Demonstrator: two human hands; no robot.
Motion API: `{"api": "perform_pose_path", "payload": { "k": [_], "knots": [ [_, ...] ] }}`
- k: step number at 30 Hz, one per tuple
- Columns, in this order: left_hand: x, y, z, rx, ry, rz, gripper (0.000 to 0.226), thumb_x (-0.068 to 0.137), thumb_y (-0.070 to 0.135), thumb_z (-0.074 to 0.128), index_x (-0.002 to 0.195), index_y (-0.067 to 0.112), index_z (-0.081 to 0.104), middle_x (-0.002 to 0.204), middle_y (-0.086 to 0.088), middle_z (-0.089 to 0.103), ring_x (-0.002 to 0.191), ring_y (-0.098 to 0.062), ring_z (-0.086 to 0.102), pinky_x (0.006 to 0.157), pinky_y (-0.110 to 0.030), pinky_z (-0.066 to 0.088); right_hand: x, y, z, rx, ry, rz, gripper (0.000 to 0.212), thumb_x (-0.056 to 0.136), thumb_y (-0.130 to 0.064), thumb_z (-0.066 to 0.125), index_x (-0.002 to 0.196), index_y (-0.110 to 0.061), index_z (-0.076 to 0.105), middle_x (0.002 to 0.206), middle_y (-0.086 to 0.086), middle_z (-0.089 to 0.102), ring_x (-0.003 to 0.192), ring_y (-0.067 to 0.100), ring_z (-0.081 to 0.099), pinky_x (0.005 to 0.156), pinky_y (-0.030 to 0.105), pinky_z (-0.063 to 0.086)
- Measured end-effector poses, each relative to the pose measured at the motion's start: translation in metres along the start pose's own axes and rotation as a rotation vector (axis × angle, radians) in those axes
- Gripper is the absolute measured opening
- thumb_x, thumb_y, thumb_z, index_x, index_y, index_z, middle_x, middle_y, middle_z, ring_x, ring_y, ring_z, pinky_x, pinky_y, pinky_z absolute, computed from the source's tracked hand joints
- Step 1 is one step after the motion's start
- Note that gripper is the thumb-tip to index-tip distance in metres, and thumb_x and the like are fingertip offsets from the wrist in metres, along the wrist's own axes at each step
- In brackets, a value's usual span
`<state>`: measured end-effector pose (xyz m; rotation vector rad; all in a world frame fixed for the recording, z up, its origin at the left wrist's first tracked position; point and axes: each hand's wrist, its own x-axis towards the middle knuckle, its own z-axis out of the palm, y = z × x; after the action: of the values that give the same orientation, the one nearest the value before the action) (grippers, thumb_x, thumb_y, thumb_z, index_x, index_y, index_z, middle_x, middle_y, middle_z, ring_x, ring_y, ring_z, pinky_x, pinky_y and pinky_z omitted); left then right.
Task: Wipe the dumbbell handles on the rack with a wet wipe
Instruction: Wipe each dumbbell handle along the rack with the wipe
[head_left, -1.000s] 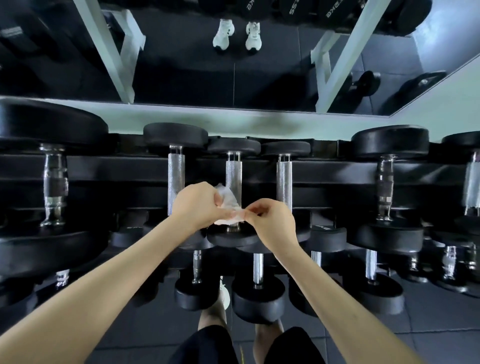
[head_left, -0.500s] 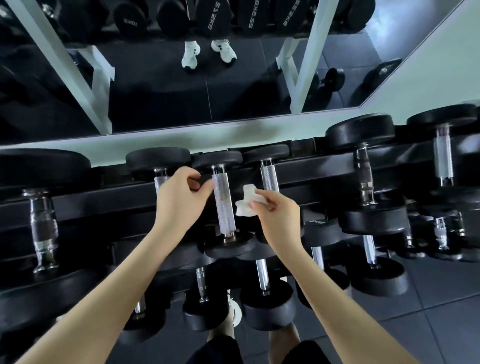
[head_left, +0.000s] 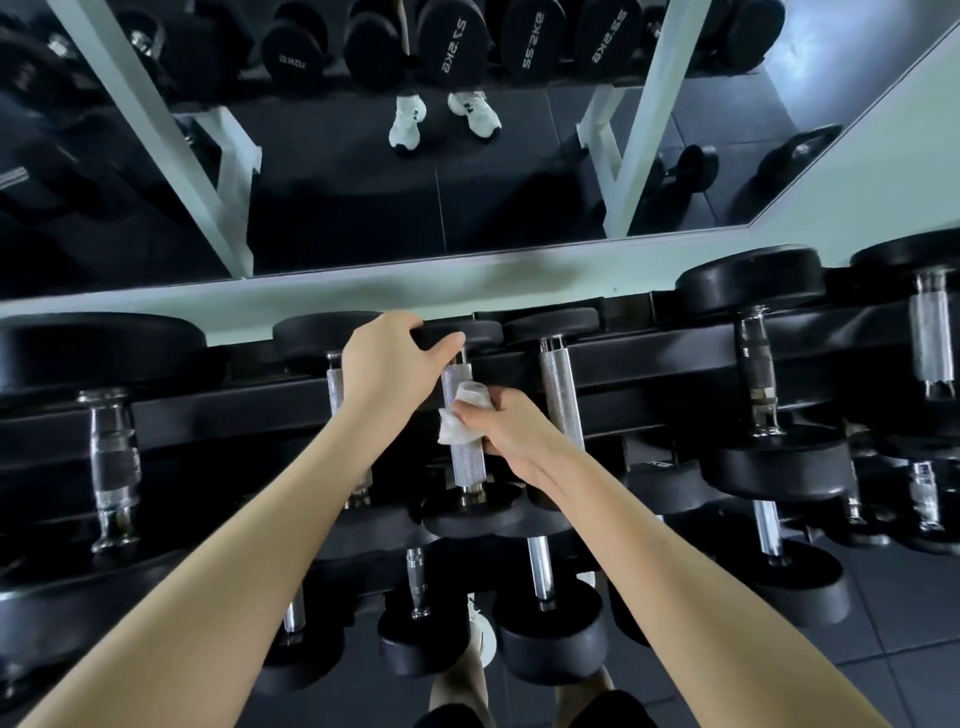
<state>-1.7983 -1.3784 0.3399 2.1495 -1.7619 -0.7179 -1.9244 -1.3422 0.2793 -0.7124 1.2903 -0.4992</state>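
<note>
A black rack (head_left: 649, 371) holds rows of black dumbbells with knurled chrome handles. My right hand (head_left: 511, 434) holds a crumpled white wet wipe (head_left: 460, 418) pressed around the middle dumbbell's handle (head_left: 466, 457) on the top row. My left hand (head_left: 389, 364) grips the far black head (head_left: 462, 332) of that same dumbbell, thumb on its near side. Neighbouring handles stand bare to the left (head_left: 335, 392) and to the right (head_left: 561, 400).
Larger dumbbells sit at the far left (head_left: 111, 467) and right (head_left: 758, 379) of the top row. A lower row of dumbbells (head_left: 540, 577) juts toward my legs. A wall mirror (head_left: 441, 156) behind the rack reflects white rack posts and shoes.
My right hand carried the wipe left onto the middle handle and wrapped it there. My left hand moved up from the handle to the dumbbell's far head. The view tilted upward.
</note>
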Motion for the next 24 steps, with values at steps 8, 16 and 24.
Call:
{"api": "perform_pose_path", "payload": {
  "k": [8,16,24],
  "knots": [
    [0.007,-0.005,-0.009,-0.062,-0.031,-0.009,0.036,0.087,0.041,0.061,0.101,0.009,0.07,0.079,-0.004,0.067,0.088,-0.022,0.064,0.072,-0.027,0.044,-0.003,0.001,0.004,-0.006,0.259,-0.074,0.012,0.078,-0.01,0.075,0.09,-0.011,0.07,0.082,0.0,0.069,0.082,0.013,0.067,0.069,0.02,0.054],
    [0.008,0.01,-0.006,0.317,-0.063,0.018,0.062,0.083,0.064,0.05,0.054,0.013,0.03,0.048,-0.001,0.032,0.044,-0.016,0.031,0.043,-0.026,0.022,-0.01,0.015,0.017,-0.312,0.376,-0.199,0.027,0.083,-0.025,0.071,0.107,-0.013,0.069,0.089,-0.003,0.07,0.083,0.011,0.065,0.068,0.019,0.049],
    [0.015,0.003,-0.009,0.143,-0.093,0.145,0.041,0.083,0.049,0.063,0.111,0.02,0.067,0.116,-0.001,0.065,0.108,-0.021,0.057,0.087,-0.031,0.042,-0.015,0.004,0.004,-0.44,0.805,-0.394,0.007,0.088,-0.014,0.064,0.087,-0.02,0.062,0.076,-0.013,0.061,0.063,0.001,0.053,0.057,0.012,0.037]
  ]
}}
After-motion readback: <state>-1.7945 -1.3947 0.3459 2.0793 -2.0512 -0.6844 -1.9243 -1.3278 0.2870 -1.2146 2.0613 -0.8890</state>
